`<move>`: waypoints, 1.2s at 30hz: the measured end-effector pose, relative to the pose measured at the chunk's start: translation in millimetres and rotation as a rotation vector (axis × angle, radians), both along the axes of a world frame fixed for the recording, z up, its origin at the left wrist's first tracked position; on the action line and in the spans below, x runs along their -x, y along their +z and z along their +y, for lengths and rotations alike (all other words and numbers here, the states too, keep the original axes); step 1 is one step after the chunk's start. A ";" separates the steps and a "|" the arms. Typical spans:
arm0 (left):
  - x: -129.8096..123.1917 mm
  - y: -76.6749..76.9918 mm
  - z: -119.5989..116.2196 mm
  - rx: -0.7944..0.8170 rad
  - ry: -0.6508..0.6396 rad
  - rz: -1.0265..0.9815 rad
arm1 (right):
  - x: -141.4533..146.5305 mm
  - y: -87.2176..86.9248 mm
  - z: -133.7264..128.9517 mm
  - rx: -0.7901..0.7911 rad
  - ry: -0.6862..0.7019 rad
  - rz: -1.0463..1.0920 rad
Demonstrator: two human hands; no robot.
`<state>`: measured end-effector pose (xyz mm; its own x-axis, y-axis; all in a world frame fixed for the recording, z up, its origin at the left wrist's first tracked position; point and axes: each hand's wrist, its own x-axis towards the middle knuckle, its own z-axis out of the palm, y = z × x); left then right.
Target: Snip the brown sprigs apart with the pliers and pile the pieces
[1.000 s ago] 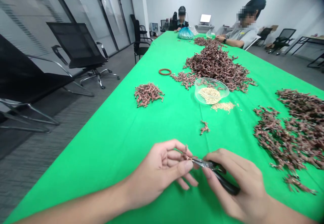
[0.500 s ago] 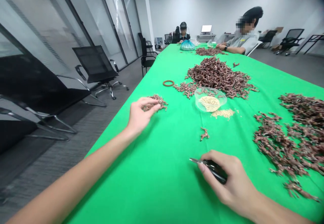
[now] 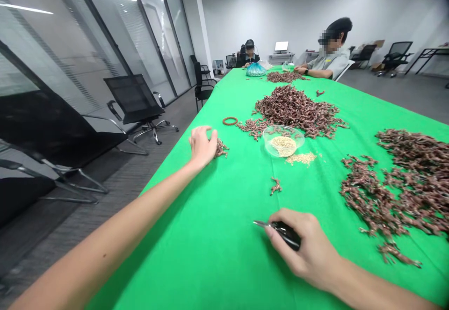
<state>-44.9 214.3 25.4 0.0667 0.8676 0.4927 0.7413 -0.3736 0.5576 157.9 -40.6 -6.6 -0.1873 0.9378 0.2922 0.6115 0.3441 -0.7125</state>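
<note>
My left hand (image 3: pixel 204 144) is over a small heap of brown, knobbly, limbed pieces (image 3: pixel 221 148) at the table's left side. Its thumb stands apart from the curved fingers, and nothing shows in them; the fingertips are partly hidden. Lower right, my right hand (image 3: pixel 308 244) is closed around a black-handled tool (image 3: pixel 286 235) with a narrow metal tip pointing left. Just beyond that tip, a single brown limbed piece (image 3: pixel 275 186) lies on the green cloth (image 3: pixel 224 235). A clear plastic bowl (image 3: pixel 300 138) holds pale grain-like bits, and more bits (image 3: pixel 301 159) are spilled beside it.
A large pile of brown pieces (image 3: pixel 294 109) lies behind the bowl, another (image 3: pixel 417 179) at right. A brown beaded ring (image 3: pixel 230 121) is near the left edge. Two people sit at the far end, by a blue bag (image 3: pixel 256 70). Black chairs (image 3: pixel 135 99) stand at left.
My left hand has turned and shifted slightly forward at the small heap, its thumb now apart from the fingers. My right hand keeps the tool. The whole view has shifted slightly.
</note>
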 end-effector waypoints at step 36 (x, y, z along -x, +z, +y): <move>-1.5 -20.4 -164.6 0.993 -0.790 -0.714 | -21.5 -11.4 12.1 -0.312 0.072 -0.295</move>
